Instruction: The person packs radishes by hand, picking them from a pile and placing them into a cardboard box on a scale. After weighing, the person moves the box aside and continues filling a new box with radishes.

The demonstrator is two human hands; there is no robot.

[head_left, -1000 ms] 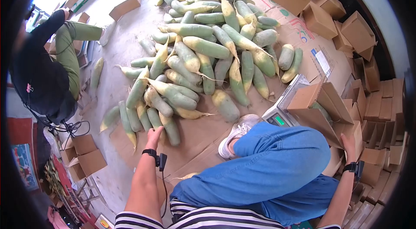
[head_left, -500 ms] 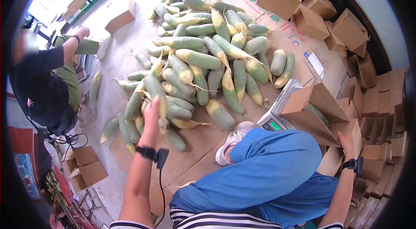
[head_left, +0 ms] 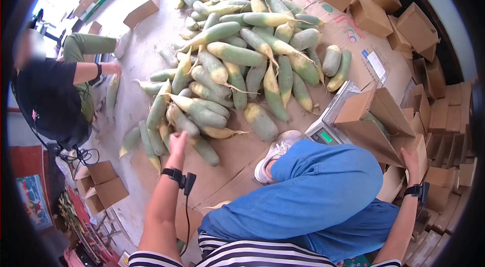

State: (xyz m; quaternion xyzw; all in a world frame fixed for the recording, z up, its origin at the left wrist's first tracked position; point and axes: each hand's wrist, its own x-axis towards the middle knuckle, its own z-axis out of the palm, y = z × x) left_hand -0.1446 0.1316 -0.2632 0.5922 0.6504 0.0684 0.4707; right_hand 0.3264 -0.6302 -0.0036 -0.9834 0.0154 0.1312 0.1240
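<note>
A large pile of green radishes [head_left: 237, 54] with pale yellow root ends lies in front of me. My left hand [head_left: 178, 142] is at its near left side, fingers curled at the lower end of a green radish [head_left: 181, 120]; the fingertips are partly hidden. My right hand [head_left: 410, 160] grips the edge of an open cardboard box [head_left: 365, 115] at my right. The box sits tilted on a scale [head_left: 323, 133] with a lit green display. Inside the box, part of a green radish [head_left: 376, 123] shows.
A person in a dark shirt [head_left: 50, 95] sits at the left, one hand above a lone radish [head_left: 111, 96]. Several cardboard boxes [head_left: 371, 14] are stacked along the right. An open box [head_left: 103, 186] stands at lower left. Flattened cardboard [head_left: 237, 158] covers the floor.
My left hand has come lower, and the upright radish it was holding no longer stands in it. The other person's hand has moved down. My right hand keeps its hold on the box.
</note>
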